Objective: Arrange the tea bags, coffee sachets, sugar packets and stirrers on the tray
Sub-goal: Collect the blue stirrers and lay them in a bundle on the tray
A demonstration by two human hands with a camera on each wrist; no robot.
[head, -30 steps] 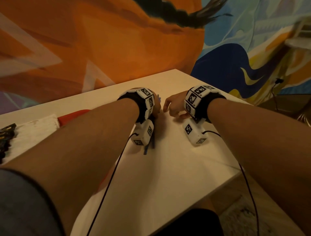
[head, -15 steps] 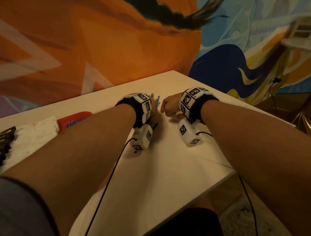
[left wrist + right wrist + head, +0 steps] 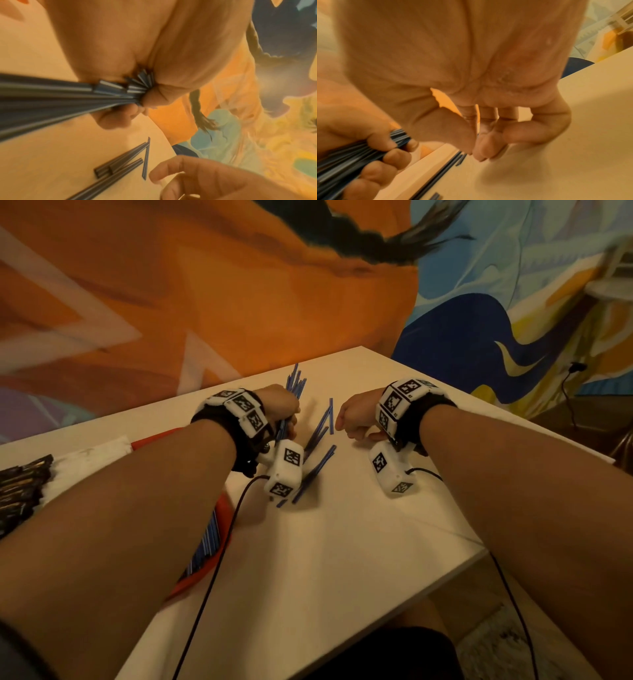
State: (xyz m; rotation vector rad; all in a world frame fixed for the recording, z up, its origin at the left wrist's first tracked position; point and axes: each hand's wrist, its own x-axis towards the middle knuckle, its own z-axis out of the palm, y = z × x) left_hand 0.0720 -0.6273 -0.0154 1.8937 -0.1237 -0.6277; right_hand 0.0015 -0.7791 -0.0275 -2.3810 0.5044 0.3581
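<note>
My left hand (image 3: pixel 284 409) (image 3: pixel 120 40) grips a bundle of thin blue stirrers (image 3: pixel 295 381) (image 3: pixel 51 92), held tilted, with its far ends pointing up and away over the white table (image 3: pixel 342 559). Several loose stirrers (image 3: pixel 320 428) (image 3: pixel 123 162) (image 3: pixel 447 166) lie on the table between my hands. To their right, my right hand (image 3: pixel 356 419) (image 3: pixel 479 148) hovers just above the table. Its fingers are curled and the thumb tip meets the fingertips, with nothing seen between them. More stirrers (image 3: pixel 205 542) lie in a red tray (image 3: pixel 150 440) under my left forearm.
At the left edge lie a stack of dark sachets (image 3: pixel 20 491) and white packets (image 3: pixel 85 460). The table's near edge and right corner are close by. Black cables run from both wrist cameras across the table. A painted wall stands behind.
My left hand has lifted and tilted the stirrer bundle so its ends stick up. The hands have drawn apart, and several stirrers now lie uncovered on the table between them.
</note>
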